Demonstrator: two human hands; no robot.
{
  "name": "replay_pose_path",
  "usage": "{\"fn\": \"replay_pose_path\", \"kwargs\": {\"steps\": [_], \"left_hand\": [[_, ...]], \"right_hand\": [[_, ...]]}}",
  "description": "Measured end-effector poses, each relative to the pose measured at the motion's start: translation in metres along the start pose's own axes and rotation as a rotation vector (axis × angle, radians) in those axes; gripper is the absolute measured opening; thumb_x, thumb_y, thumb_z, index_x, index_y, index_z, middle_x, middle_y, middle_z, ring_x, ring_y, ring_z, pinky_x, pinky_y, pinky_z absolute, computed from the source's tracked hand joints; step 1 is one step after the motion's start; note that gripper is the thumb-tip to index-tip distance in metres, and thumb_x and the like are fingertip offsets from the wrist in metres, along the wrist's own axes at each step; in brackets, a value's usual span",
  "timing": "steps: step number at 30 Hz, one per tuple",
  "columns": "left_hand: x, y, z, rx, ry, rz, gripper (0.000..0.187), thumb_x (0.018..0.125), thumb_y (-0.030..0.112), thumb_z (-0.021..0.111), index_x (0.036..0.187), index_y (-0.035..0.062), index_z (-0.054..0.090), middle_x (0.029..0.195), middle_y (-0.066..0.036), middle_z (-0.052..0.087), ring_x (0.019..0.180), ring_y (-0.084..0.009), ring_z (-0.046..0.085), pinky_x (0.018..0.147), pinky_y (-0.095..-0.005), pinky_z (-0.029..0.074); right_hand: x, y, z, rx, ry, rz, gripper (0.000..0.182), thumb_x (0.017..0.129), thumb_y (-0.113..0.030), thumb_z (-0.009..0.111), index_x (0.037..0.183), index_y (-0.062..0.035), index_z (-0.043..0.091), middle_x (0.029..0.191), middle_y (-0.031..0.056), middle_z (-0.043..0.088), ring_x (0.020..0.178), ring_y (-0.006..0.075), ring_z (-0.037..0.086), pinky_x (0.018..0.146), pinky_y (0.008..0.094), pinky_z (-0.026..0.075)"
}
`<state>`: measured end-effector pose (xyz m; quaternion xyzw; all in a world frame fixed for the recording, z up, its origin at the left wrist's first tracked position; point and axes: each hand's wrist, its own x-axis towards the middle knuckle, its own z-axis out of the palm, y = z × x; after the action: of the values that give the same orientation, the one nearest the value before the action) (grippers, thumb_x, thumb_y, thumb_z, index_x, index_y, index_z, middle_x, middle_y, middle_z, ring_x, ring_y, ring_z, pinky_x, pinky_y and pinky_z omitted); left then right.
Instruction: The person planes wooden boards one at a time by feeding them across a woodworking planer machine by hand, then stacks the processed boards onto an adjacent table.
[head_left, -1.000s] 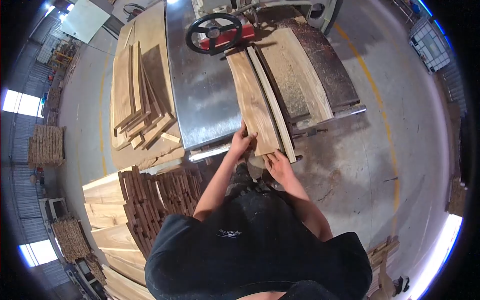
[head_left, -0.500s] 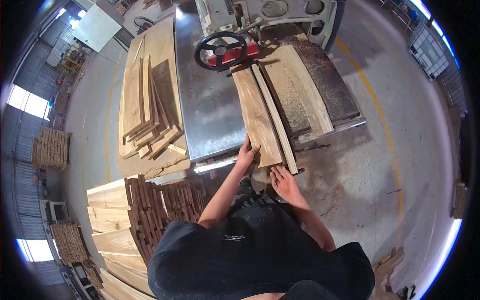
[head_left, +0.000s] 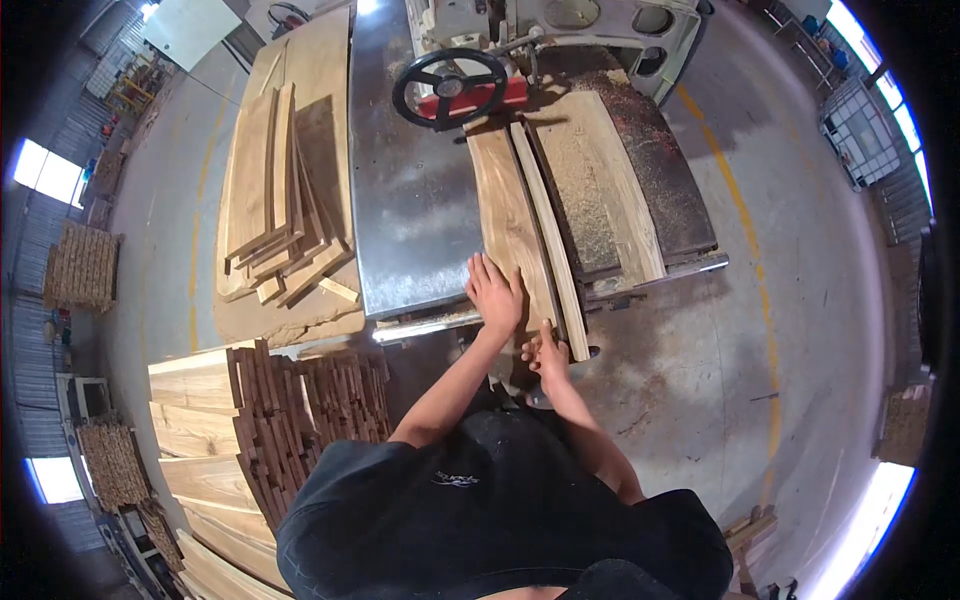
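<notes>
L hand (head_left: 495,297) rests almost flat over the left edge of the wooden board (head_left: 512,210), near its close end, w/ fingers stretched and thumb apart; it is not clasped around anything. R hand (head_left: 548,358) is at the close end of the same board, fingers bent, thumb pointing fwd onto the wood; whether it pinches the end or only leans against it, I am not able to say.

Board lies directly fwd of both hands, on the machine. Its long axis goes away from the person, leaning slightly to the left at the far end, which comes under the black handwheel (head_left: 450,90), close to the red part (head_left: 478,98). L hand is placed further along the board; R hand is nearer to the person's body, approx. in line w/ the axis, so in my judgement a push along the length would depend mostly on R hand. Just to the right of the board, w/ a dark line btwn, a narrow pale strip (head_left: 550,240) runs nearly parallel. On the left side is the metal tabletop (head_left: 415,240).

Re: writing: a small pale logo (head_left: 455,479) is on the chest of the dark shirt (head_left: 500,530), but its letters are too small to read. No other brand or label is legible.
</notes>
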<state>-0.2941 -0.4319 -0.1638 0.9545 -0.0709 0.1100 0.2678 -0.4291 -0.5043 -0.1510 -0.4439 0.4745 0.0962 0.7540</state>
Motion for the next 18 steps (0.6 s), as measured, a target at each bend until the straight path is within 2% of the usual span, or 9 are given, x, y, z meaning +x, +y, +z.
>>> {"fn": "replay_pose_path", "kwargs": {"steps": [1, 2, 4, 6, 9, 15, 18], "left_hand": [[0.009, 0.002, 0.004, 0.002, 0.029, -0.019, 0.069, 0.096, 0.042, 0.055, 0.14, -0.0084, 0.04, 0.148, -0.027, 0.038, 0.142, -0.0414, 0.029, 0.113, -0.0534, 0.023], [0.016, 0.004, 0.008, 0.004, 0.057, -0.041, 0.068, 0.097, 0.041, 0.053, 0.141, -0.0088, 0.039, 0.15, -0.026, 0.036, 0.144, -0.0395, 0.028, 0.114, -0.0534, 0.022], [0.035, 0.004, 0.011, -0.001, 0.033, -0.065, 0.068, 0.096, 0.04, 0.052, 0.141, -0.009, 0.039, 0.15, -0.025, 0.036, 0.144, -0.0385, 0.027, 0.114, -0.0531, 0.022], [0.057, 0.005, 0.013, -0.013, 0.031, -0.095, 0.067, 0.096, 0.039, 0.052, 0.141, -0.0092, 0.039, 0.151, -0.025, 0.036, 0.145, -0.0376, 0.027, 0.115, -0.0528, 0.022], [0.089, 0.003, 0.018, -0.031, 0.017, -0.09, 0.067, 0.095, 0.036, 0.052, 0.142, -0.0096, 0.037, 0.151, -0.025, 0.036, 0.145, -0.0373, 0.027, 0.115, -0.0528, 0.021], [0.162, -0.001, 0.032, -0.063, 0.03, -0.1, 0.066, 0.095, 0.035, 0.051, 0.142, -0.0097, 0.037, 0.151, -0.025, 0.036, 0.145, -0.0372, 0.027, 0.116, -0.0524, 0.02], [0.192, -0.004, 0.038, -0.077, 0.063, -0.123, 0.065, 0.094, 0.034, 0.052, 0.141, -0.0099, 0.038, 0.151, -0.024, 0.037, 0.145, -0.0371, 0.028, 0.115, -0.0514, 0.022]], "right_hand": [[-0.001, 0.002, 0.007, 0.03, 0.021, -0.055, 0.049, 0.1, -0.052, 0.05, 0.085, -0.0065, 0.058, 0.07, 0.0056, 0.064, 0.054, 0.0132, 0.06, 0.045, 0.0223, 0.039], [0.0, 0.001, 0.013, 0.018, 0.033, -0.037, 0.049, 0.1, -0.052, 0.05, 0.085, -0.0065, 0.058, 0.07, 0.0056, 0.064, 0.054, 0.0132, 0.06, 0.045, 0.0223, 0.039], [0.006, -0.005, 0.022, 0.026, -0.138, -0.057, 0.05, 0.1, -0.054, 0.048, 0.089, -0.0063, 0.058, 0.069, 0.0039, 0.062, 0.052, 0.0118, 0.057, 0.044, 0.0225, 0.037], [0.017, -0.019, 0.038, 0.014, -0.171, -0.071, 0.05, 0.101, -0.056, 0.044, 0.099, -0.0068, 0.055, 0.071, 0.0052, 0.06, 0.054, 0.0118, 0.057, 0.044, 0.022, 0.036], [0.034, -0.054, 0.063, -0.014, -0.172, -0.078, 0.047, 0.102, -0.053, 0.044, 0.097, -0.0072, 0.055, 0.072, 0.0058, 0.06, 0.052, 0.0115, 0.055, 0.044, 0.0222, 0.036], [0.08, -0.115, 0.111, -0.094, -0.06, -0.064, 0.037, 0.102, -0.043, 0.049, 0.093, -0.0073, 0.056, 0.069, 0.0048, 0.059, 0.051, 0.011, 0.052, 0.041, 0.0227, 0.032], [0.09, -0.134, 0.134, -0.094, -0.004, -0.091, 0.039, 0.102, -0.044, 0.049, 0.091, -0.0069, 0.055, 0.069, 0.0045, 0.058, 0.051, 0.0115, 0.052, 0.04, 0.0229, 0.033]]}}
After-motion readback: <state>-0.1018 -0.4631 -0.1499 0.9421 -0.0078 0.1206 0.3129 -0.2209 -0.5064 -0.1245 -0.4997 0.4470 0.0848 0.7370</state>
